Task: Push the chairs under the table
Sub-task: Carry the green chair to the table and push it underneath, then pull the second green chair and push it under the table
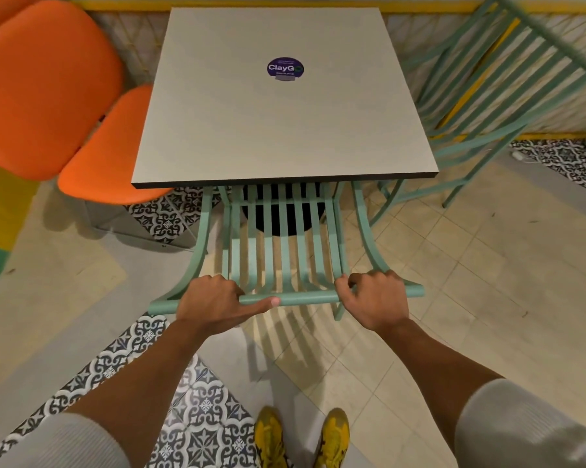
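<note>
A square grey table (285, 130) with a purple round sticker stands in front of me. A mint-green slatted metal chair (286, 251) faces it, its seat partly under the near table edge. My left hand (214, 298) grips the left part of the chair's top rail, thumb along the bar. My right hand (372, 298) grips the right part of the same rail. A second mint-green chair (507, 86) stands at the table's right side, angled outward. An orange padded chair (106, 157) sits at the table's left, its seat edge slightly under the tabletop.
The table's black round base (278, 217) shows through the chair slats. A low wall with a yellow rail (123, 5) runs behind the table. Patterned and beige floor tiles surround me; my yellow shoes (301, 437) stand just behind the chair.
</note>
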The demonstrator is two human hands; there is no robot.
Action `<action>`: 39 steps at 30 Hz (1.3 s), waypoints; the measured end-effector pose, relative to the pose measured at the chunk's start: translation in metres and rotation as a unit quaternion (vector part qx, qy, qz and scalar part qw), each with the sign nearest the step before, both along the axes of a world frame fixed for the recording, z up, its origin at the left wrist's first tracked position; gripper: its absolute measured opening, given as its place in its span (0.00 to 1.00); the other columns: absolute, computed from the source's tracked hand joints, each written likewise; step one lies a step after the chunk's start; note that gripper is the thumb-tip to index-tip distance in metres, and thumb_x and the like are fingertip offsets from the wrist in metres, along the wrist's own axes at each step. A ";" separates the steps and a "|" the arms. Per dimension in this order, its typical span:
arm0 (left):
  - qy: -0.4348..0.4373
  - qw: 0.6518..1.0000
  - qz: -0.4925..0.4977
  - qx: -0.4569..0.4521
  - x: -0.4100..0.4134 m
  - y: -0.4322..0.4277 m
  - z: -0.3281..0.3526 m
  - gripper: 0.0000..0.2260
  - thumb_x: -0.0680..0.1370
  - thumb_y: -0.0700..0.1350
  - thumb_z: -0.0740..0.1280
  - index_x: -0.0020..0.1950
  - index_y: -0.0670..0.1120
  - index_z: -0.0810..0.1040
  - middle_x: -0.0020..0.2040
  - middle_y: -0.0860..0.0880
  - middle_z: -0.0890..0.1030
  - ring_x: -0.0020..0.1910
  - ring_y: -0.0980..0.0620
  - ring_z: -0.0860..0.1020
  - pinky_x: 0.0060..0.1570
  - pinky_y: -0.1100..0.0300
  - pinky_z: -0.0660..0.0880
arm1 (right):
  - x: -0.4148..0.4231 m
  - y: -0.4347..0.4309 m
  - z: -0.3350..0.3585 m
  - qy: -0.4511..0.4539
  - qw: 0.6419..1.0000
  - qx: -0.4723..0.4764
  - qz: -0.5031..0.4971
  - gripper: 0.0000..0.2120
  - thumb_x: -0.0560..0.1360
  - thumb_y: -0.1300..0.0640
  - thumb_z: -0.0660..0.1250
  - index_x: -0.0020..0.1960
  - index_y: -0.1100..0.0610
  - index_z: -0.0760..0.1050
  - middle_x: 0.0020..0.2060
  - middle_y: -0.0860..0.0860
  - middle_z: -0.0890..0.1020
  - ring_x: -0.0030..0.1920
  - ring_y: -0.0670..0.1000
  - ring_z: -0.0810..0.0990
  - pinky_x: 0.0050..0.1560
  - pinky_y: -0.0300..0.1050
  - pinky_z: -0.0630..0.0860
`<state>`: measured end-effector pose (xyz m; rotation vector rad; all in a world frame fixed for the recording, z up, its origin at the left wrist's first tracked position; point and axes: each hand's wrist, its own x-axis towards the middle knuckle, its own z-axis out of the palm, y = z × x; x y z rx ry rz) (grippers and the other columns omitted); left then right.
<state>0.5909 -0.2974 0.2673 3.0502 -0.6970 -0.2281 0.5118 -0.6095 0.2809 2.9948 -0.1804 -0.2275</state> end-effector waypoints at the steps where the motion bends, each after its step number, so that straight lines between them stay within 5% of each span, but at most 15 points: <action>1: 0.013 1.000 -0.001 0.008 0.000 0.000 -0.001 0.46 0.69 0.89 0.47 0.21 0.46 0.62 0.19 0.53 0.62 0.20 0.52 0.65 0.26 0.60 0.63 | 0.000 0.000 -0.001 -0.015 1.000 0.018 -0.011 0.21 0.81 0.42 0.57 0.38 0.51 0.79 0.25 0.47 0.72 0.27 0.54 0.73 0.40 0.46 0.68; 4: 0.048 0.999 0.001 0.018 0.002 -0.002 -0.001 0.46 0.67 0.90 0.45 0.23 0.47 0.67 0.20 0.52 0.65 0.24 0.50 0.74 0.30 0.57 0.71 | -0.003 -0.002 -0.004 -0.085 0.993 0.074 -0.018 0.17 0.75 0.50 0.74 0.30 0.54 0.78 0.19 0.46 0.66 0.19 0.56 0.71 0.34 0.47 0.78; 6: 0.058 0.998 0.001 0.025 0.002 -0.001 0.000 0.46 0.67 0.90 0.45 0.24 0.47 0.68 0.21 0.52 0.66 0.26 0.49 0.78 0.31 0.57 0.73 | -0.004 -0.003 -0.006 -0.086 0.993 0.080 -0.008 0.17 0.74 0.49 0.75 0.30 0.54 0.78 0.19 0.45 0.64 0.18 0.56 0.71 0.32 0.47 0.78; 11: 0.074 0.997 0.032 0.009 0.001 -0.005 0.004 0.48 0.69 0.89 0.44 0.26 0.45 0.71 0.23 0.52 0.72 0.27 0.51 0.74 0.32 0.58 0.67 | 0.000 -0.006 -0.001 0.030 0.997 0.061 -0.020 0.27 0.80 0.37 0.46 0.40 0.49 0.79 0.26 0.45 0.74 0.28 0.52 0.73 0.42 0.46 0.76; 14: 0.095 0.995 0.043 0.005 -0.004 -0.011 0.014 0.48 0.74 0.85 0.37 0.45 0.52 0.86 0.34 0.51 0.83 0.39 0.47 0.83 0.42 0.55 0.76 | -0.004 -0.009 0.014 0.029 0.988 0.151 -0.034 0.26 0.84 0.37 0.50 0.46 0.49 0.82 0.37 0.47 0.82 0.40 0.53 0.80 0.51 0.50 0.79; 17: 0.106 0.993 0.039 0.027 -0.014 -0.025 0.036 0.45 0.78 0.81 0.39 0.68 0.52 0.81 0.49 0.47 0.88 0.51 0.43 0.85 0.52 0.49 0.81 | -0.016 -0.011 0.031 0.064 0.980 0.186 -0.042 0.28 0.85 0.35 0.50 0.66 0.50 0.81 0.59 0.50 0.82 0.64 0.55 0.77 0.66 0.55 0.72; 20: 0.136 0.989 0.014 0.054 -0.020 -0.042 0.058 0.45 0.79 0.79 0.42 0.79 0.49 0.71 0.65 0.43 0.85 0.64 0.39 0.82 0.61 0.44 0.77 | -0.031 -0.013 0.049 0.093 0.977 0.188 -0.042 0.32 0.84 0.32 0.52 0.77 0.51 0.73 0.73 0.50 0.75 0.75 0.55 0.69 0.75 0.57 0.64; 24: 0.190 0.977 -0.022 0.096 -0.023 -0.052 0.087 0.48 0.79 0.79 0.44 0.89 0.48 0.55 0.86 0.42 0.66 0.85 0.39 0.64 0.80 0.35 0.62 | -0.056 -0.024 0.075 0.098 0.976 0.185 -0.060 0.34 0.83 0.32 0.54 0.81 0.51 0.67 0.79 0.51 0.70 0.79 0.55 0.66 0.77 0.56 0.61; 32: 0.227 0.961 -0.104 0.117 -0.019 -0.095 0.140 0.49 0.78 0.80 0.44 0.90 0.50 0.48 0.90 0.45 0.53 0.89 0.41 0.53 0.85 0.33 0.53 | -0.107 -0.082 0.132 0.116 0.959 0.187 -0.179 0.40 0.82 0.30 0.57 0.85 0.54 0.59 0.82 0.54 0.65 0.79 0.59 0.67 0.77 0.60 0.63; 39: 0.183 0.953 -0.200 0.135 -0.010 -0.207 0.188 0.47 0.80 0.78 0.43 0.91 0.49 0.48 0.90 0.44 0.52 0.89 0.41 0.54 0.84 0.34 0.53 | -0.130 -0.153 0.162 0.071 0.948 0.190 -0.244 0.41 0.82 0.30 0.57 0.85 0.55 0.58 0.83 0.56 0.65 0.80 0.61 0.67 0.77 0.62 0.65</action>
